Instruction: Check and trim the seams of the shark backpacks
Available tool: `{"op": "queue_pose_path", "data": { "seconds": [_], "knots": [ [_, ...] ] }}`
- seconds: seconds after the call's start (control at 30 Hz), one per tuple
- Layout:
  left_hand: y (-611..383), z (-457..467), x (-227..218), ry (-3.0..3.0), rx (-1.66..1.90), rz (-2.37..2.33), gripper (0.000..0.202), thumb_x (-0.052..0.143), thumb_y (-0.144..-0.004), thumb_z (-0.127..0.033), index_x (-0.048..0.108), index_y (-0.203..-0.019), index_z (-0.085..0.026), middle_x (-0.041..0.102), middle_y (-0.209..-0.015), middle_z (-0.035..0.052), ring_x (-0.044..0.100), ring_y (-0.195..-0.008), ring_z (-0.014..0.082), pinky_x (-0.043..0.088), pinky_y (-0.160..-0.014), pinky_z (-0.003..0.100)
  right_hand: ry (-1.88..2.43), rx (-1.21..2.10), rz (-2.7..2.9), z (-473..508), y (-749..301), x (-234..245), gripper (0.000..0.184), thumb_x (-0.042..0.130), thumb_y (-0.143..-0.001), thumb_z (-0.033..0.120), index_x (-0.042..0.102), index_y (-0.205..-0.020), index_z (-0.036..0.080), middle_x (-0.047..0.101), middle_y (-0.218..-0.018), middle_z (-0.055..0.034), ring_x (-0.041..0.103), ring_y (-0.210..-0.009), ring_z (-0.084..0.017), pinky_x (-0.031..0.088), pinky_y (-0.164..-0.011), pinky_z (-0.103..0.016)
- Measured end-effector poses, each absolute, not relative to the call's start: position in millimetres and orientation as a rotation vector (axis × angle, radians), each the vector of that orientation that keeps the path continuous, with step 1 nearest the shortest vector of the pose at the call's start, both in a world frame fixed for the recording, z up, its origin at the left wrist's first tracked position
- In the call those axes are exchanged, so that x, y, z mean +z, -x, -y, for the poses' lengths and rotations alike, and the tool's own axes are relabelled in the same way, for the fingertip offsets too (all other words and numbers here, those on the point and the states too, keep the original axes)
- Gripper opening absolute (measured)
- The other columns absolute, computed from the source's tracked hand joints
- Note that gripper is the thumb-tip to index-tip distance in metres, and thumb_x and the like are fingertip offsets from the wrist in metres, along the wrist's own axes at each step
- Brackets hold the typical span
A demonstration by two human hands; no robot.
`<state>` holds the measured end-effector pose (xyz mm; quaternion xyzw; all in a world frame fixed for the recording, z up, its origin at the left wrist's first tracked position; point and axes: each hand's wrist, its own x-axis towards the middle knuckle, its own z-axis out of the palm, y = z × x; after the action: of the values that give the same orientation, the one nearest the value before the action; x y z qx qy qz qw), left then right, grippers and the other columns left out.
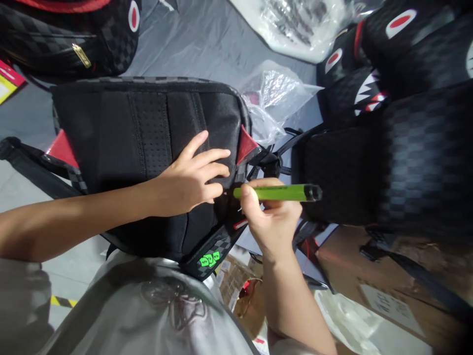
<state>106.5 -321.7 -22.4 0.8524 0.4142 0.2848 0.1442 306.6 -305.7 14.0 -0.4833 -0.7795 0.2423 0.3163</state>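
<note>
The black backpack lies with its padded back panel facing up on the grey surface, directly in front of the person. The left hand rests palm down on that panel, toward the backpack's right end; its fingers are spread and straight, pressing on the fabric without gripping anything. The right hand is just beside the backpack's right end, its fingers closed around a slim green tool with a black end. The black end points away from the backpack, while the opposite end sits by the backpack's right edge; whether it touches there cannot be told.

A red triangular tab shows at the backpack's left end, and a matching red tab at its right end. A shoulder strap with bright green patches hangs at the backpack's near right corner. Beyond the backpack's far left corner is a checkered bag with a gold zipper pull. Past its far right corner lies a crumpled clear plastic bag. Farther right of the backpack are more dark checkered bags, with a cardboard box below them.
</note>
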Motion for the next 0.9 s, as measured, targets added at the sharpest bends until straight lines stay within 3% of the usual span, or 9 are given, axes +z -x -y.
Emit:
{"op": "queue_pose_path", "data": {
  "seconds": [0.5, 0.9],
  "knots": [
    [-105.1, 322.9, -29.5, -2.468, 0.941, -1.167, 0.016, 0.057, -0.090, -0.019, 0.068, -0.078, -0.024, 0.067, -0.117, 0.0022, 0.045, -0.139, 0.0289, 0.009, -0.126, 0.062, 1.243, 0.568, 2.124, 311.8, -306.3, 12.0, 0.011, 0.065, -0.089, 0.031, 0.066, -0.082, 0.022, 0.067, -0.071, 0.0005, 0.060, -0.057, -0.013, 0.047, -0.050, -0.025],
    [-105.2, 321.8, -26.4, -2.510, 0.868, -1.194, 0.014, 0.059, -0.091, -0.023, 0.068, -0.080, -0.026, 0.068, -0.119, 0.0023, 0.045, -0.139, 0.0289, 0.010, -0.127, 0.060, 1.306, 0.737, 1.960, 319.5, -311.3, 6.6, 0.010, 0.066, -0.090, 0.031, 0.067, -0.088, 0.021, 0.068, -0.074, -0.0002, 0.061, -0.056, -0.013, 0.049, -0.050, -0.026]
  ]
}}
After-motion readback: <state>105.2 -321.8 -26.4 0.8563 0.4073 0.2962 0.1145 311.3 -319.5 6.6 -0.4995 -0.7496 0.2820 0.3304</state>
